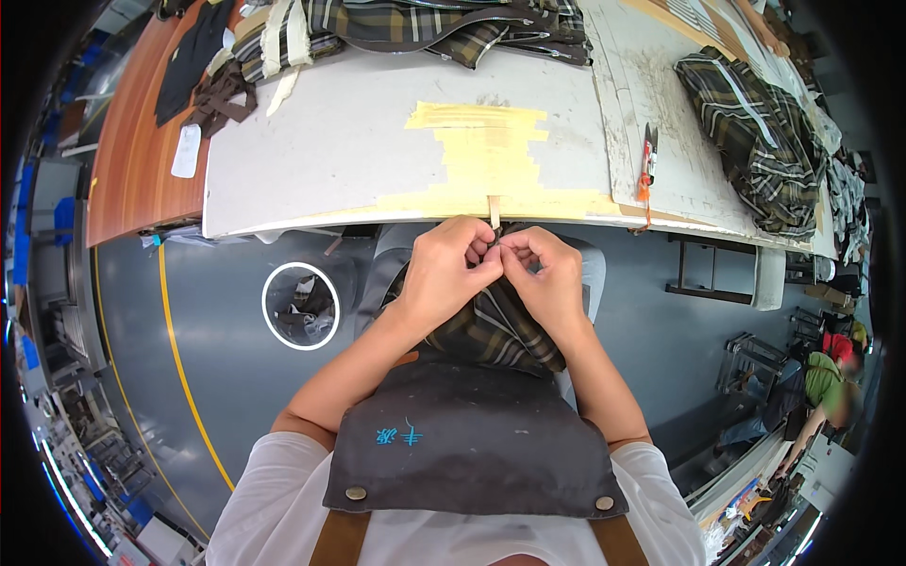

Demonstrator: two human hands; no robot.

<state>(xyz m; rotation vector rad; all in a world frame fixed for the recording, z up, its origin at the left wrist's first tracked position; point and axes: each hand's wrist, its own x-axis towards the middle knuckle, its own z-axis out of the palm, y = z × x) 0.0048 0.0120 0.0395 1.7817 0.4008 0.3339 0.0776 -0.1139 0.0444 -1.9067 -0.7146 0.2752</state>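
Note:
Just off the front edge of the table, my left hand (448, 269) and my right hand (547, 274) meet with fingertips pinched. Between them is something small and dark, mostly hidden by the fingers. A narrow tan strip (494, 209) hangs over the table edge right above it; whether it joins the dark bit, I cannot tell. Brown, black and white plaid cloth (500, 325) lies over my lap under both hands. Yellow tape (486, 156) covers the tabletop in front of them.
More plaid garments (453, 28) lie at the table's far side, another plaid bundle (755, 141) at the right. Red-handled scissors (647, 160) rest right of the tape. A white-rimmed bin (265, 307) with scraps stands on the floor at left. Another person (821, 391) is far right.

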